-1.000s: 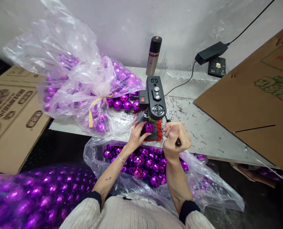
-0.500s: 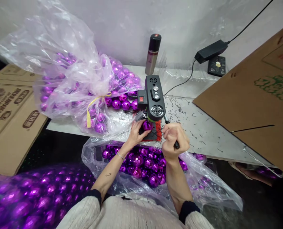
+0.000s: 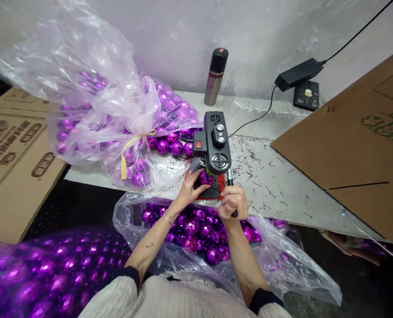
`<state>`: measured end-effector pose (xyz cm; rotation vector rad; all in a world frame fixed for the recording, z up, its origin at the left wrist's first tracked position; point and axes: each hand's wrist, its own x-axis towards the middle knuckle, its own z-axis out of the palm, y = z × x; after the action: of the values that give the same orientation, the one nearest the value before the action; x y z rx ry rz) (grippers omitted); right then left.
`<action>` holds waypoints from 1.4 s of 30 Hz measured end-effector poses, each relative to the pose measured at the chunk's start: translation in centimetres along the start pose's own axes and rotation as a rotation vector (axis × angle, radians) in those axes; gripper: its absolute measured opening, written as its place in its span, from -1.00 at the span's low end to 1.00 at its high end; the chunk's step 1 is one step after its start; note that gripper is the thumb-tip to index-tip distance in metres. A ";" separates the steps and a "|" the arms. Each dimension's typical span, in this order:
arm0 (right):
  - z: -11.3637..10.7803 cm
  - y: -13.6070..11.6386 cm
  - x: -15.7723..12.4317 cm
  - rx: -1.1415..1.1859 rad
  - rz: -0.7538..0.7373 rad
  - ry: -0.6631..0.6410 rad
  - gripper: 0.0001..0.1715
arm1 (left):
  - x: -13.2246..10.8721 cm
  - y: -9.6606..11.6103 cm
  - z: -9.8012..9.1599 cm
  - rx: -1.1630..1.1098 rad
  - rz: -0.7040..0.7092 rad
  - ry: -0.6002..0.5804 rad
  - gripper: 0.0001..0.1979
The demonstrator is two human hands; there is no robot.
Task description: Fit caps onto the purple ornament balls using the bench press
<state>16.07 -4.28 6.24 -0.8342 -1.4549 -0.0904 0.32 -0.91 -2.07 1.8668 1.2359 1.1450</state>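
A small black press machine (image 3: 218, 141) with round vents and a red switch stands on the white table. Under its head sits a shiny purple faceted ball ornament (image 3: 207, 178), pinched between the thumb and fingers of my left hand (image 3: 190, 190). My right hand (image 3: 233, 203) is wrapped round the black-ended lever handle (image 3: 229, 179) at the machine's right side. Beneath the ball lies a dark base plate (image 3: 211, 192) on a red mat (image 3: 221, 182). Just below both hands, an open clear plastic bag (image 3: 126, 212) holds many purple balls (image 3: 213, 255).
Tied clear bags (image 3: 117, 106) of purple balls fill the table's left. A spray can (image 3: 216, 76) and a black power adapter (image 3: 299, 74) stand at the wall. Cardboard boxes (image 3: 352, 145) flank both sides. Small dark bits (image 3: 259, 181) litter the tabletop (image 3: 282, 198).
My right hand has pulled the lever down and a little to the left. My left hand stays at the ball under the press head. The view has shifted slightly.
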 end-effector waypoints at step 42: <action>-0.2 -1.4 2.4 0.053 0.106 0.040 -0.55 | 1.3 -0.9 -7.0 0.420 0.068 0.305 -0.55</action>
<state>15.93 -4.39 9.02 -0.8603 -1.3680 0.0110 -6.07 0.84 0.66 2.1002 1.7022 1.3211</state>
